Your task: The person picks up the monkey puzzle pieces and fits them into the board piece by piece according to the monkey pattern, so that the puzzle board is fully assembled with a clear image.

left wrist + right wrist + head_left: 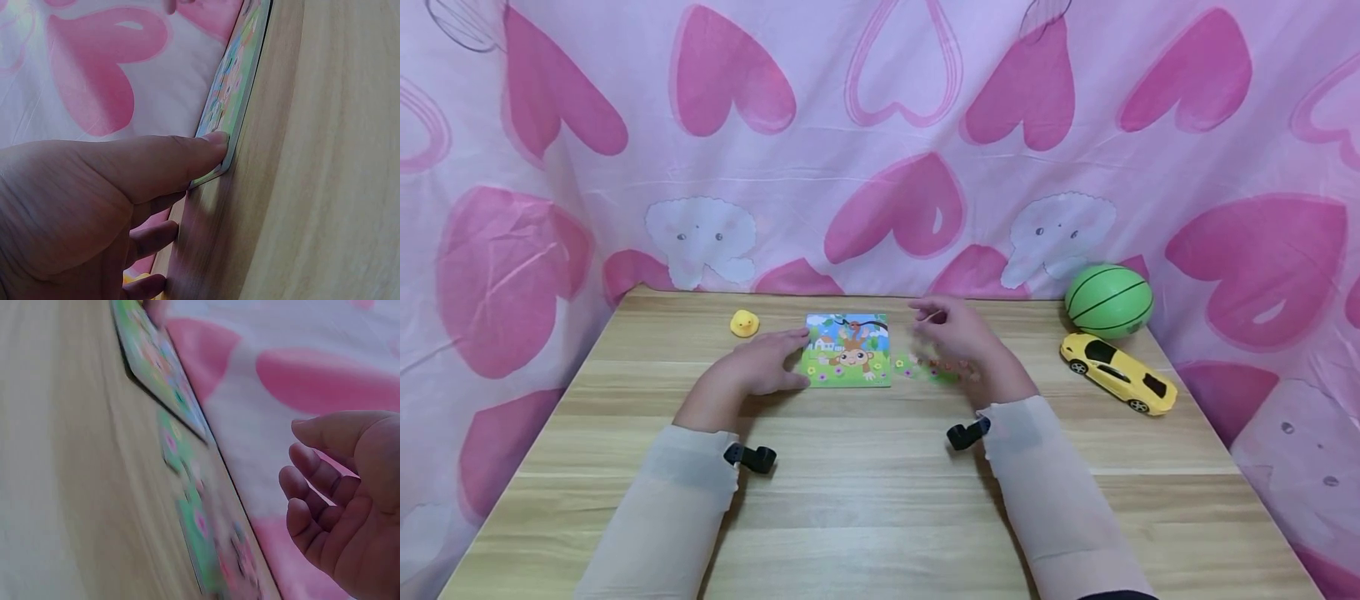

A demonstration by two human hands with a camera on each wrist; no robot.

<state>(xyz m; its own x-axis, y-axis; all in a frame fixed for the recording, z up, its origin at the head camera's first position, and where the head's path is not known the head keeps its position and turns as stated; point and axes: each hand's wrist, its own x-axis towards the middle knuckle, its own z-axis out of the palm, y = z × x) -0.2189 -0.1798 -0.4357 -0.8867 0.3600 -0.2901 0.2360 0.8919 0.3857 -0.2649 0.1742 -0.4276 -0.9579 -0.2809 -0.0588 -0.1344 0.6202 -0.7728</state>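
A square jigsaw puzzle [847, 350] with a cartoon monkey picture lies flat on the table. My left hand [769, 363] reaches its left edge, and the thumb [187, 156] rests on the near left corner with the fingers fairly straight. To the puzzle's right are loose green flowered puzzle pieces [913, 367], blurred in the head view and partly behind my right hand [958, 337]. That hand hovers above them, its fingers [306, 522] loosely bent, with nothing seen between them and the thumb.
At the left back sits a small yellow rubber duck [745, 323]. A green ball [1108, 301] and a yellow toy car [1117, 373] stand at the right back. Behind the wooden table [850, 500] hangs a pink heart-patterned cloth [820, 158].
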